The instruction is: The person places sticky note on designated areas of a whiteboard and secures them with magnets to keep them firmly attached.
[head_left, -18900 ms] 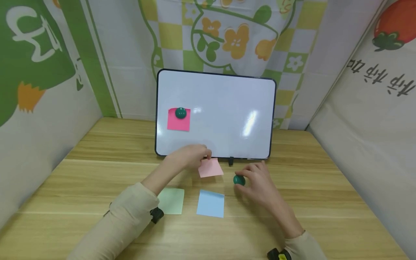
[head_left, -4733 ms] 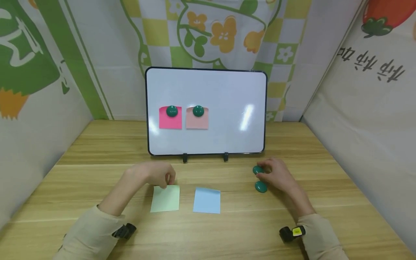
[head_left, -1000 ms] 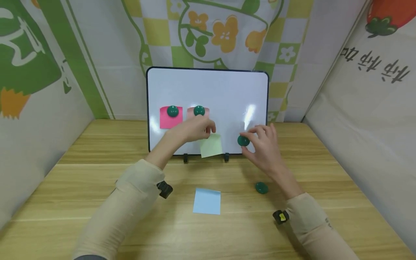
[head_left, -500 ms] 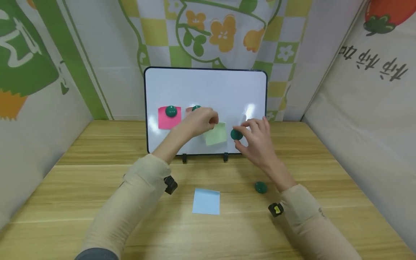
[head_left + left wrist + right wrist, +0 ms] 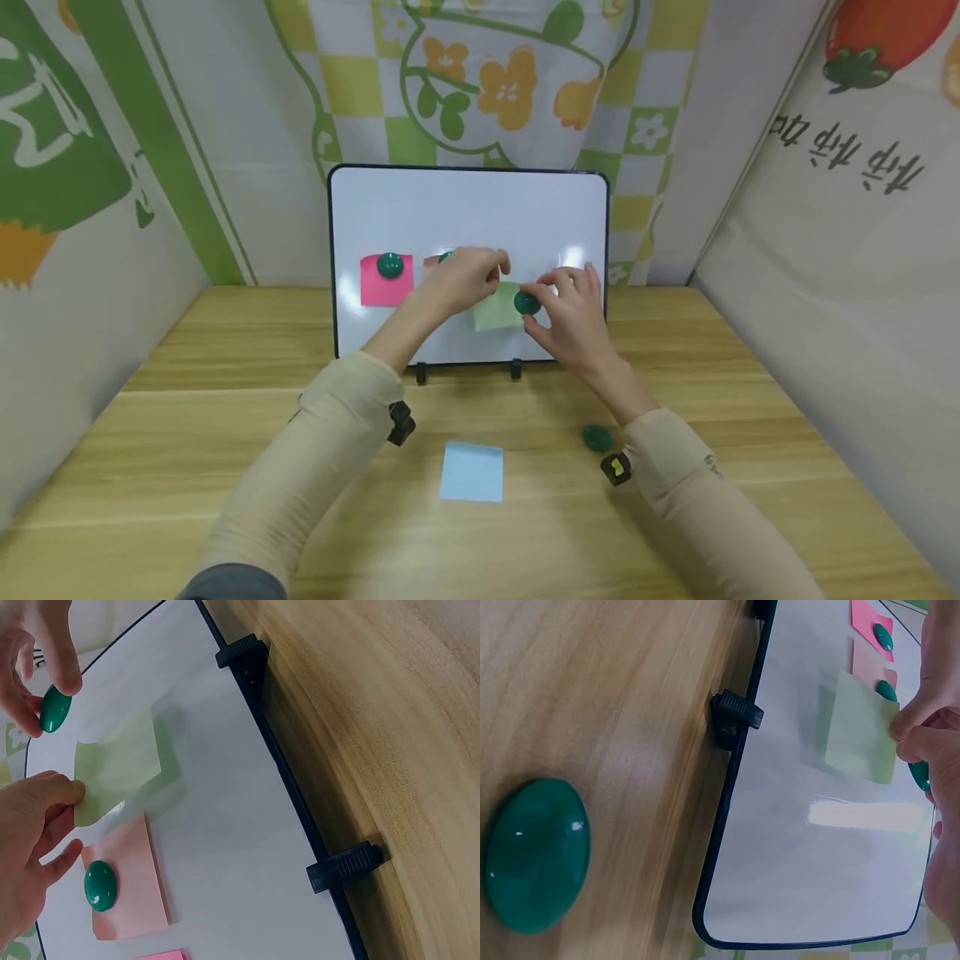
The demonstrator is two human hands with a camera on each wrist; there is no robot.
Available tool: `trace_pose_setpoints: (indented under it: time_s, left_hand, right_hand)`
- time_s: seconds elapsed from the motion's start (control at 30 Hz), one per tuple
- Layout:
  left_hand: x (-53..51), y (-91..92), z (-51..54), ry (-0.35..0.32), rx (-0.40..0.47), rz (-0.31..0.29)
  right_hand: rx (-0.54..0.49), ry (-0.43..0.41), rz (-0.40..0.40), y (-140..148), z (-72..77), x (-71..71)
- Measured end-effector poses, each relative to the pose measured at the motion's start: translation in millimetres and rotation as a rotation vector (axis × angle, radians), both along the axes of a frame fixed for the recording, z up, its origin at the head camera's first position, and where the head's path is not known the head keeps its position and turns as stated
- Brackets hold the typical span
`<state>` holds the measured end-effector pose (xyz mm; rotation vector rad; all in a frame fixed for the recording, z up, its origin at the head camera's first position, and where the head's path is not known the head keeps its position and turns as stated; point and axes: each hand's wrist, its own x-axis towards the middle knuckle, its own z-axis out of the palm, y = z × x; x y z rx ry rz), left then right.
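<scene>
My left hand (image 5: 468,279) pinches a light green sticky note (image 5: 120,761) by its upper edge, in front of the whiteboard (image 5: 540,217). In the left wrist view the note casts a shadow, its free end standing off the board. A round green magnet (image 5: 527,302) is pinched between thumb and fingers of my right hand (image 5: 570,317), just right of the note. Behind my left hand, a pale pink note (image 5: 131,900) hangs under a green magnet (image 5: 100,886). Farther left, a bright pink note (image 5: 386,287) hangs under another green magnet (image 5: 390,265).
A blue sticky note (image 5: 472,473) lies on the wooden table (image 5: 247,467). A spare green magnet (image 5: 538,855) rests on the table below my right forearm. Black clip feet (image 5: 345,866) hold the board's lower edge. Printed cloth walls (image 5: 817,275) stand around the table.
Since several seconds ago, my left hand has lifted the light green note from the table to the board. Over the last second, my right hand has brought its magnet leftward and up to the note.
</scene>
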<state>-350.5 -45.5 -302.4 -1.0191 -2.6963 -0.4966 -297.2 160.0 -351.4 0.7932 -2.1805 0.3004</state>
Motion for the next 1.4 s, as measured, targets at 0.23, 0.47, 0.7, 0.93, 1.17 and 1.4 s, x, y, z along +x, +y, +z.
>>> trace_pose_setpoints:
  time_s: [0.23, 0.47, 0.7, 0.93, 1.17, 1.4]
  left_hand:
    - [-8.6, -0.1, -6.1, 0.132, 0.062, -0.03]
    - [-17.7, -0.6, -12.6, 0.181, 0.087, -0.064]
    - [-25.2, -1.4, -14.1, 0.267, 0.087, -0.052]
    - [-29.7, 1.1, -11.5, 0.287, 0.074, -0.051]
    - [-31.1, 5.8, -5.0, 0.3, 0.028, -0.026]
    - [-31.9, 8.9, -0.4, 0.31, 0.018, 0.005]
  right_hand:
    - [0.008, -0.005, -0.022, -7.2, -1.7, -8.2]
    - [0.022, -0.03, -0.052, -13.1, -2.0, -17.5]
    - [0.035, -0.055, -0.076, -13.8, 2.0, -28.7]
    - [0.044, -0.057, -0.072, -15.6, 6.2, -37.5]
    - [0.058, -0.08, -0.079, -17.4, 11.1, -43.9]
    - [0.074, -0.073, -0.09, -20.2, 15.3, -49.9]
